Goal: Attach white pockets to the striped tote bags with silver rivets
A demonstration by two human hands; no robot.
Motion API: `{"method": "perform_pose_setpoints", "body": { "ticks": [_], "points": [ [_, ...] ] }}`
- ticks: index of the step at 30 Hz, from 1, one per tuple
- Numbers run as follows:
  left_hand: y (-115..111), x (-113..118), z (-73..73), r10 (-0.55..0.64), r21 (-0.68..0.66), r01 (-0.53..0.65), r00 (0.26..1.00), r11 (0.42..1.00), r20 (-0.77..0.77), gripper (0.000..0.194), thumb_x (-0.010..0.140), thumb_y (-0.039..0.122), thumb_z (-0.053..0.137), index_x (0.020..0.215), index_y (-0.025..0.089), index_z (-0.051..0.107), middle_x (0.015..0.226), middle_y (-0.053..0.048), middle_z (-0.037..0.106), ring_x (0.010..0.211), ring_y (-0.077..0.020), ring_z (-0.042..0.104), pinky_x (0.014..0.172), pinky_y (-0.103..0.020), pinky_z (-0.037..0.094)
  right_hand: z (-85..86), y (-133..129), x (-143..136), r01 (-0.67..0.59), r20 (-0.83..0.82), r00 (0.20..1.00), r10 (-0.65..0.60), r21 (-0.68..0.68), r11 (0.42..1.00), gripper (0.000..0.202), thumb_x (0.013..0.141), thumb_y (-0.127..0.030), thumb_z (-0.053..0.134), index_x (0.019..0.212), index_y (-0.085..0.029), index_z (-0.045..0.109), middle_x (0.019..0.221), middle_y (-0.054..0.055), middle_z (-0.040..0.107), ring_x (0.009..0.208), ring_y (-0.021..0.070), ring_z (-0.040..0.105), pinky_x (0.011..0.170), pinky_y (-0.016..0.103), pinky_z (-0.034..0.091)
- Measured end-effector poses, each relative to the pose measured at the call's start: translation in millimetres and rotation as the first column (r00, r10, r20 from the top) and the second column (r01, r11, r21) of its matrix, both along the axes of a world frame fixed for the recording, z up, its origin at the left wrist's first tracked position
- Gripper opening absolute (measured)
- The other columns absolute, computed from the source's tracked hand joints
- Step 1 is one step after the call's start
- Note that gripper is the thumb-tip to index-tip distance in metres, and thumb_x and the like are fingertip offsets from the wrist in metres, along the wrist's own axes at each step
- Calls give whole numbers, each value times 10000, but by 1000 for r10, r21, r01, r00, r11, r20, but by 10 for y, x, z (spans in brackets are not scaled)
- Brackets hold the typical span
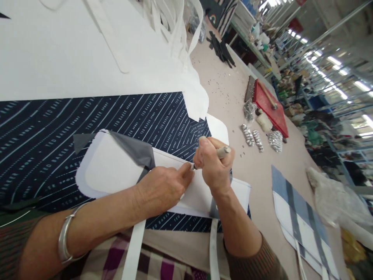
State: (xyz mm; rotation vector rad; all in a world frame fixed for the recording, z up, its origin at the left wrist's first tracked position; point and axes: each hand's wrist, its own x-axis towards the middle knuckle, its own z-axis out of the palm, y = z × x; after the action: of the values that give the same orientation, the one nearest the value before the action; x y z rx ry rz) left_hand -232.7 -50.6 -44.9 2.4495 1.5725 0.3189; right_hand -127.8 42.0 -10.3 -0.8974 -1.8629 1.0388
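My right hand [215, 161] is closed round the pale handle of an awl [223, 152], whose metal shank slants down to the left; its point is hidden. Right beside the shank, my left hand [163, 186] has thumb and forefinger pressed together over a white panel [116, 165]. Whatever is in that pinch is too small to tell. The panel has one rounded end and dark grey strips [136, 149] across it. Beneath it lies navy fabric [58, 155] with white lines and lettering. White straps [134, 249] hang over the near table edge.
Large white sheets [72, 50] with a heap of white straps [171, 23] cover the far left. Farther right are a red board [272, 109] with a hammer [267, 94] and silvery bundles [275, 140]. Blue and white panels [300, 217] lie at the right, near clear plastic [338, 198].
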Motion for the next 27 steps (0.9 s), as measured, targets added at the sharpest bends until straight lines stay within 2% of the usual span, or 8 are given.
{"method": "perform_pose_setpoints", "body": {
  "ticks": [3,6,12,17,21,24,27],
  "points": [
    [-10,13,-70,16,27,-17,1000,999,26,324,870,83,400,1160,106,544,1100,-126,649,762,-211,685,588,-335,550,75,-39,-107,-60,152,987,50,63,996,469,897,-288,524,509,-219,269,489,-78,249,444,60,246,423,245,219],
    [-16,26,-114,2,40,-4,999,999,38,269,878,79,401,1080,96,577,987,-122,678,780,-229,691,603,-342,555,97,-70,-156,-65,236,971,34,123,990,481,884,-270,528,513,-214,228,491,-81,235,451,54,224,427,245,199],
    [-6,23,-108,-7,40,5,999,999,50,278,868,56,401,1069,104,587,965,-112,697,782,-242,694,583,-355,557,75,-63,-148,-41,227,973,26,60,997,457,902,-286,502,504,-211,289,489,-80,251,443,56,257,426,237,214],
    [2,17,-110,-16,8,16,1000,1000,27,298,855,38,413,1077,107,600,849,-86,702,740,-245,695,595,-358,560,81,-70,-148,-46,236,972,4,171,984,465,884,-250,508,526,-215,213,490,-81,230,447,54,223,429,236,200],
    [-8,22,-120,18,-55,-16,999,998,40,281,879,86,424,1097,127,596,971,-105,689,749,-224,690,627,-346,564,72,-72,-141,-68,248,969,8,237,969,457,879,-224,505,547,-214,192,511,-81,211,456,55,193,440,238,191],
    [-18,23,-130,19,-24,-18,999,1000,48,292,886,75,403,1091,142,601,1068,-104,666,804,-209,679,684,-343,563,81,-70,-135,-95,271,962,17,277,956,446,870,-212,510,557,-214,193,505,-82,214,456,56,198,441,235,195],
    [-24,23,-133,15,-30,-14,1000,999,23,275,893,97,402,1060,157,612,940,-81,666,747,-211,665,607,-332,541,91,-82,-116,-104,316,949,3,305,946,433,868,-207,504,563,-211,197,505,-80,206,456,57,189,440,236,196]
  ]
}}
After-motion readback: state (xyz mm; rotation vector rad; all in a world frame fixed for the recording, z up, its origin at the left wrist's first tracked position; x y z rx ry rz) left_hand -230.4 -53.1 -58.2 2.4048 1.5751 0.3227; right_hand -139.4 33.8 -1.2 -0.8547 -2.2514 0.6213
